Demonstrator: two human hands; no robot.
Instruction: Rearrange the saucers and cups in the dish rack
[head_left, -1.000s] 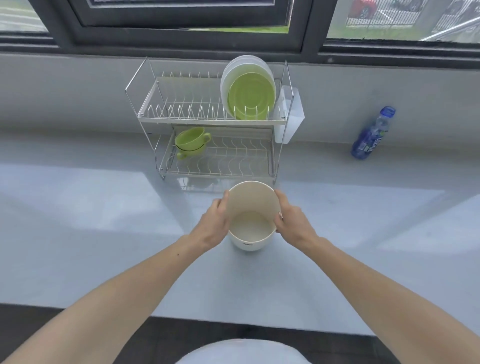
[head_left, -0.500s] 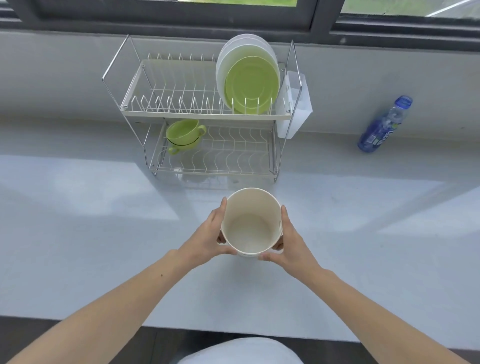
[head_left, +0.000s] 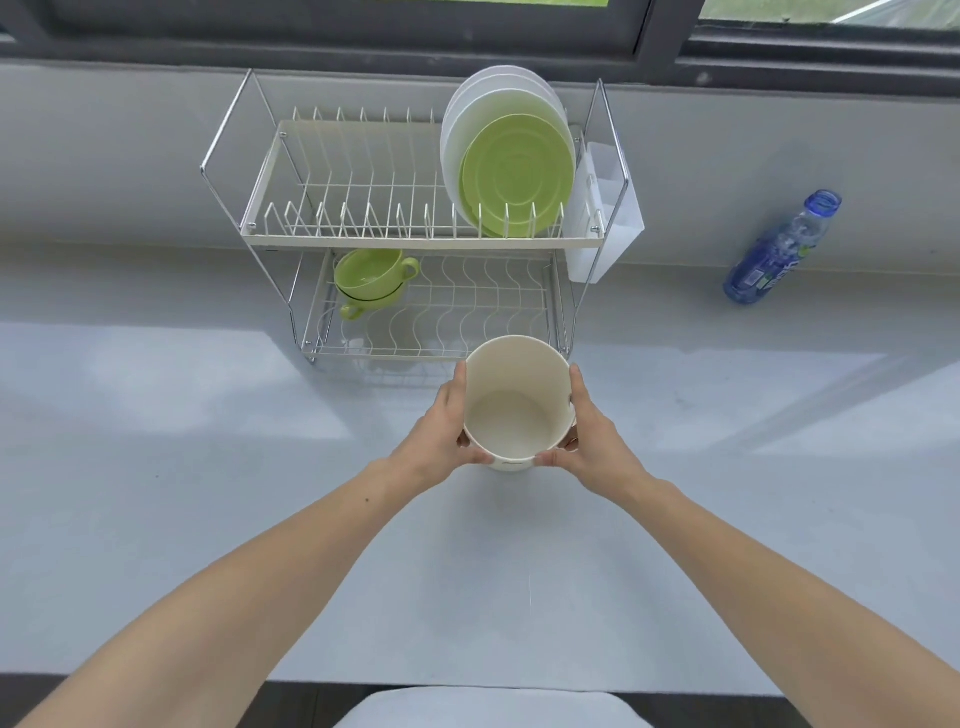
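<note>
- The rack (head_left: 415, 241) is stood on the counter (head_left: 156, 467), against the wall under the window, and it has two shelves.
- On the top shelf, the saucers (head_left: 517, 174) are stood on edge at the right end. A green one is seen in front, and white ones are seen behind it.
- The rest of the top shelf is left bare.
- On the bottom shelf, two green cups (head_left: 371, 283) are stacked at the left end, one inside the other.
- The rest of the bottom shelf is left bare too.
- A big cream cup (head_left: 517, 405) is held just in front of the rack. It is held upright, with the open mouth up.
- It may be lifted a little off the counter, but this cannot be told for sure from above.
- The left hand (head_left: 441, 431) is wrapped round the left side of the cream cup, and the right hand (head_left: 589, 436) is wrapped round the right side.
- A white box (head_left: 605, 223) is hung on the right end of the rack, and a blue bottle (head_left: 782, 249) is laid well apart to the right.
- The job is judged to be partly done: the green cups and the saucers are in the rack.
- The cream cup is not yet put in, and a spot on the bottom shelf is likely wanted for it.
</note>
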